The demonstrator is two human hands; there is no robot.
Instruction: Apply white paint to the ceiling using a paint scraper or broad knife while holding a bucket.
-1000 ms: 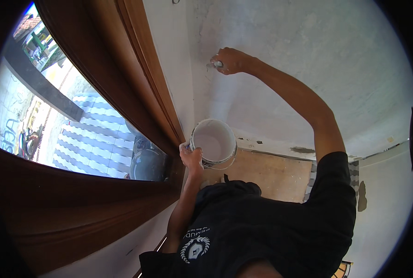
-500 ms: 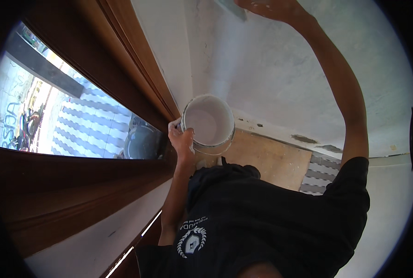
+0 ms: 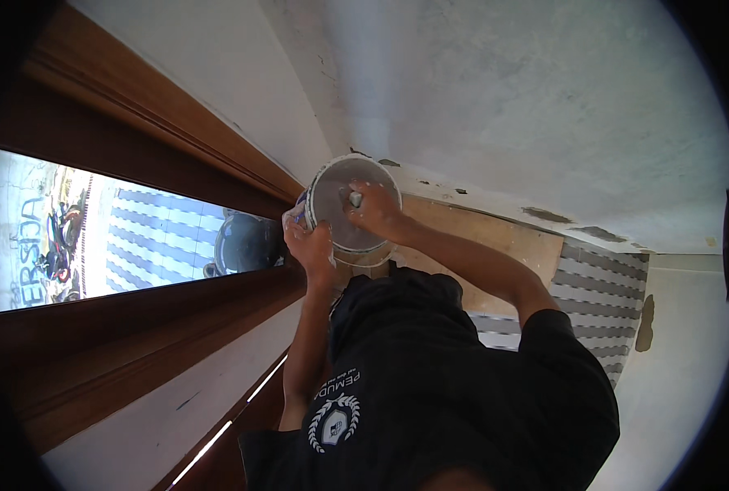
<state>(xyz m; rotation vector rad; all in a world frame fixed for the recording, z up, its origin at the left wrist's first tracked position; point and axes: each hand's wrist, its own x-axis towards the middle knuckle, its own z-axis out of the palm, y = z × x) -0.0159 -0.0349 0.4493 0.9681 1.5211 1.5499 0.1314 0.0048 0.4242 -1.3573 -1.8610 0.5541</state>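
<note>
Right hand (image 3: 374, 211) has come down off the wall (image 3: 495, 106) since half a second ago; it's now inside the bucket (image 3: 332, 176), fingers curled round a small hand tool (image 3: 355, 199), blade mostly hidden. Left hand (image 3: 309, 245) same hold as earlier: gripping the bucket's left side, thumb at the rim, fingers wrapped round the outside, pale smears on the skin. Bucket is white-rimmed, mouth up toward the camera, pale stuff inside, wire handle (image 3: 369, 264) hanging on the body side. Relative to bucket: wall beyond and to the right, chipped along its lower edge; tan board (image 3: 495, 237) below right, splattered; grey-white tiled floor (image 3: 598, 278) further right past the board; brown wooden frame (image 3: 152, 106) to the left; black shirt (image 3: 463, 393) on the near side.
</note>
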